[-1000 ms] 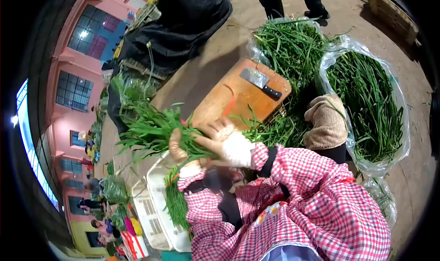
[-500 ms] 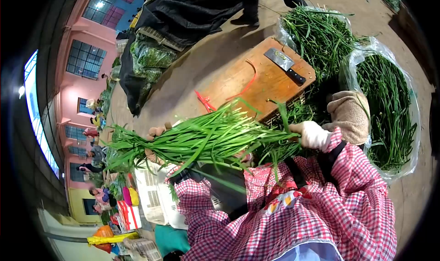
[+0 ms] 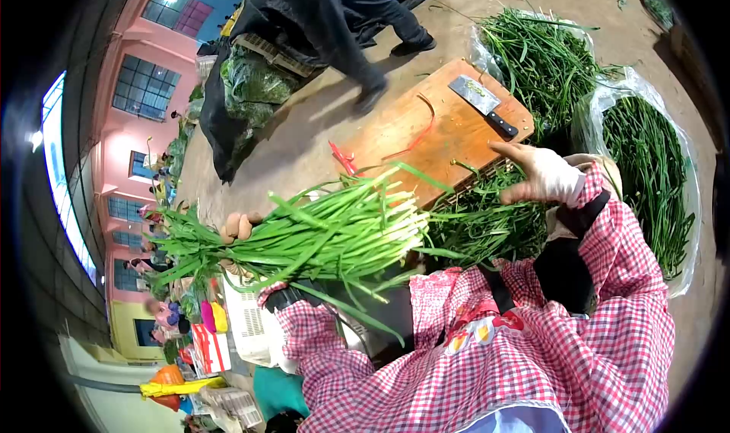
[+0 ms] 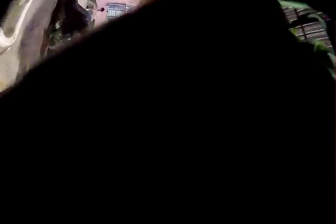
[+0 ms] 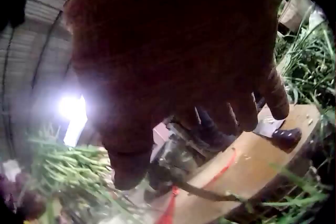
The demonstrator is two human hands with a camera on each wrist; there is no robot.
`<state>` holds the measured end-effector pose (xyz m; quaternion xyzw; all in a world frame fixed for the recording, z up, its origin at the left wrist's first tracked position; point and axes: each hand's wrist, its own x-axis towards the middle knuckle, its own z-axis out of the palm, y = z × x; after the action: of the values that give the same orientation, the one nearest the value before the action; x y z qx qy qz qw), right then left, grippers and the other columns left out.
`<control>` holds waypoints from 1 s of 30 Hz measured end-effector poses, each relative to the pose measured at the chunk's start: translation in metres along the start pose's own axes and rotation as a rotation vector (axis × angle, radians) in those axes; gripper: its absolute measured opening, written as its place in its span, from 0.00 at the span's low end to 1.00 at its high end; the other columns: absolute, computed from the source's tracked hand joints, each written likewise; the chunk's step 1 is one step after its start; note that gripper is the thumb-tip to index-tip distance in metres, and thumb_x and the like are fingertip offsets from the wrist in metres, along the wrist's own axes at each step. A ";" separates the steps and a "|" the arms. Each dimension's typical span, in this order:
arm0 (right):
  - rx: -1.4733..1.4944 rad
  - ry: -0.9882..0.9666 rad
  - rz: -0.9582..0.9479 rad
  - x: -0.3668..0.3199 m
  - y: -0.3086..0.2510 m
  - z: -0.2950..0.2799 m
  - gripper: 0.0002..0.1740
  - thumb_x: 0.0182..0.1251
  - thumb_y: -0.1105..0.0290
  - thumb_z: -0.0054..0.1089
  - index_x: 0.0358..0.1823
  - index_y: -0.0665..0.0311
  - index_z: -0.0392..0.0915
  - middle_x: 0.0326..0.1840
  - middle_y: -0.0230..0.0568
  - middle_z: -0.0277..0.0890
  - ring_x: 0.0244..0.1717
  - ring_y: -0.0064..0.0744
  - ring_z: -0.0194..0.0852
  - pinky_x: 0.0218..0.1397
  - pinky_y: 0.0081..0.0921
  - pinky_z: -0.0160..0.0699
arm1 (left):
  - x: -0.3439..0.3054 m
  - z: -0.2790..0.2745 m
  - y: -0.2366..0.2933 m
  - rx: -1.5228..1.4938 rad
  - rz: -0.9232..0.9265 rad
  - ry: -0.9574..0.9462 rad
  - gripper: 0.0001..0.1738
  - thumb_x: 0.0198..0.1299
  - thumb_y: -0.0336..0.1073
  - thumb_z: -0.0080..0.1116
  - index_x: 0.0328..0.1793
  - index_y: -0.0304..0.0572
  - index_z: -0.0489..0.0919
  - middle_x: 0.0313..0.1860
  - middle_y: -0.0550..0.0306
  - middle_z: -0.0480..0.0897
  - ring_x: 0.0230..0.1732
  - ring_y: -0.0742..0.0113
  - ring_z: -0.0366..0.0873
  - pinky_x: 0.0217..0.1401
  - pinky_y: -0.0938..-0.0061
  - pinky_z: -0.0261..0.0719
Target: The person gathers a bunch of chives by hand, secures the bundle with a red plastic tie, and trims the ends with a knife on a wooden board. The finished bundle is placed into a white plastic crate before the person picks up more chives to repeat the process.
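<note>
In the head view my left hand (image 3: 239,231) grips a large bunch of long green stems (image 3: 327,231), its fingers curled round the leafy part; the pale cut ends point right. My right hand (image 3: 544,176), wrapped in white at the palm, is spread with nothing in it, near the corner of the wooden board (image 3: 411,148). On that board lie a cleaver (image 3: 483,104) and red ties (image 3: 344,159). The left wrist view is mostly dark. In the right wrist view, my right hand (image 5: 178,66) has its fingers extended above the board (image 5: 247,166).
Plastic bags of green stems (image 3: 646,167) stand at the right, with loose stems (image 3: 487,220) below the board. A white crate (image 3: 251,323) is by my left forearm. Someone in dark clothes (image 3: 342,38) is beyond the board; a black cover (image 3: 220,121) lies over bundles at upper left.
Both hands were together at the bunch, then moved apart. My right hand has let go of the stem ends and moved up and right with fingers spread. The person in dark clothes has moved left.
</note>
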<state>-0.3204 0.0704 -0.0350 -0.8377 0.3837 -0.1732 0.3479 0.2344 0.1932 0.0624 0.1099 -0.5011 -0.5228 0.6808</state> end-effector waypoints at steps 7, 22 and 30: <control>0.257 0.249 -0.747 0.038 -0.114 0.039 0.40 0.51 0.62 0.74 0.67 0.60 0.69 0.72 0.55 0.62 0.66 0.55 0.68 0.65 0.43 0.72 | 0.056 0.107 -0.045 -0.225 0.032 -0.307 0.11 0.61 0.30 0.56 0.35 0.53 0.64 0.35 0.68 0.61 0.39 0.72 0.66 0.81 0.58 0.48; -0.053 -0.187 -0.317 0.041 -0.056 -0.026 0.39 0.53 0.51 0.73 0.64 0.60 0.73 0.58 0.50 0.77 0.61 0.50 0.74 0.62 0.39 0.74 | 0.083 0.177 -0.031 -0.163 -0.144 -0.619 0.12 0.63 0.30 0.49 0.25 0.49 0.76 0.26 0.65 0.75 0.29 0.74 0.74 0.46 0.72 0.61; 1.028 -0.727 -0.723 0.102 -0.168 -0.001 0.48 0.58 0.52 0.72 0.72 0.72 0.59 0.70 0.49 0.67 0.70 0.36 0.62 0.72 0.32 0.62 | 0.122 0.196 -0.055 -0.154 -0.211 -0.960 0.10 0.64 0.32 0.55 0.29 0.42 0.78 0.30 0.59 0.77 0.32 0.62 0.79 0.32 0.63 0.75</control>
<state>-0.1672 0.0699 0.0884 -0.6474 -0.1871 -0.1465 0.7241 0.0394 0.1430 0.1872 -0.1438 -0.7040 -0.6161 0.3229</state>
